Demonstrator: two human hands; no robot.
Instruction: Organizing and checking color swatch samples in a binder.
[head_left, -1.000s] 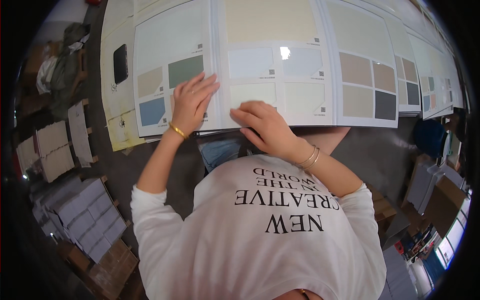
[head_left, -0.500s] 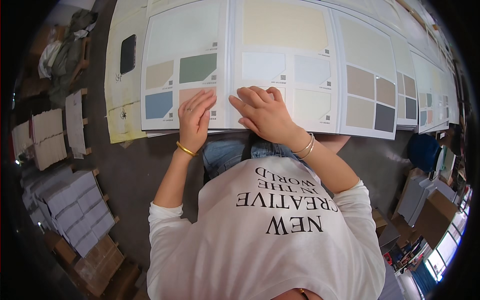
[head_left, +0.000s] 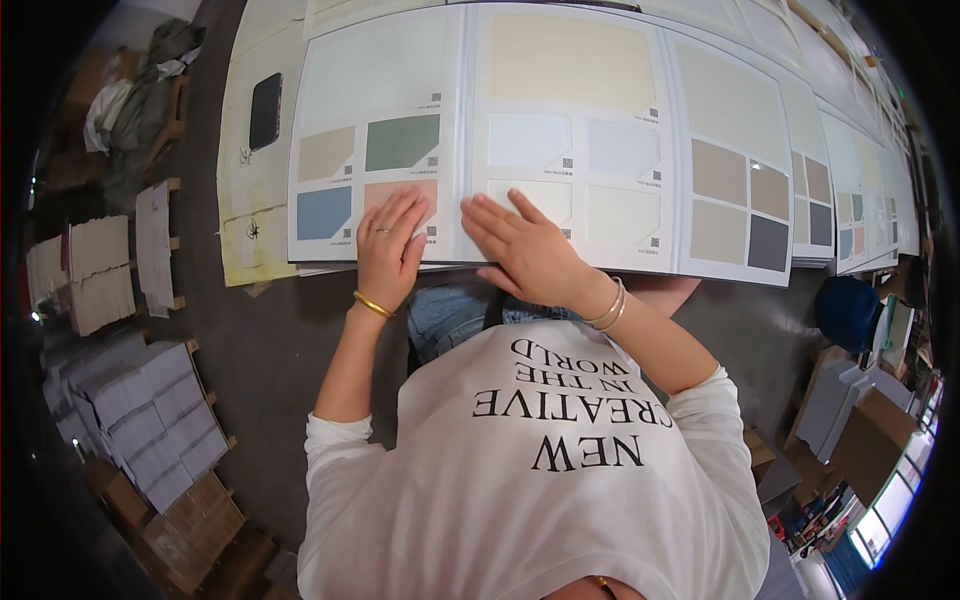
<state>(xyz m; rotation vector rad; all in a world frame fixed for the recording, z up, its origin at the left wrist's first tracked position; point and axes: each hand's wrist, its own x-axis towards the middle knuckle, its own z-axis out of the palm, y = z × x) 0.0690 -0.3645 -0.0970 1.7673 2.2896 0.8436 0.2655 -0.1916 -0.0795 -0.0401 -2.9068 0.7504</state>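
A large white colour sample folder (head_left: 462, 150) lies unfolded before me, with panels of colour swatches. My left hand (head_left: 392, 245) rests on its left panel, fingers stretched out, partly covering the pink swatch (head_left: 420, 192). Just right of the fold, my right hand (head_left: 525, 245) lies flat near the panel's lower edge, thumb and fingers spread. It partly hides a pale cream swatch (head_left: 550, 200). Green (head_left: 402, 143), blue (head_left: 324, 214) and beige swatches sit around my left hand. Neither hand holds anything.
A dark phone (head_left: 265, 111) lies on the table left of the folder. More sample folders (head_left: 860, 190) extend to the right. Stacks of white sheets (head_left: 155, 420) stand on pallets at the left. A blue round stool (head_left: 848, 312) and cardboard boxes (head_left: 872, 435) are at the right.
My right hand has flattened, its fingers straightening and spreading over the panel by the fold. My left hand remains on the pink swatch. The view has shifted slightly.
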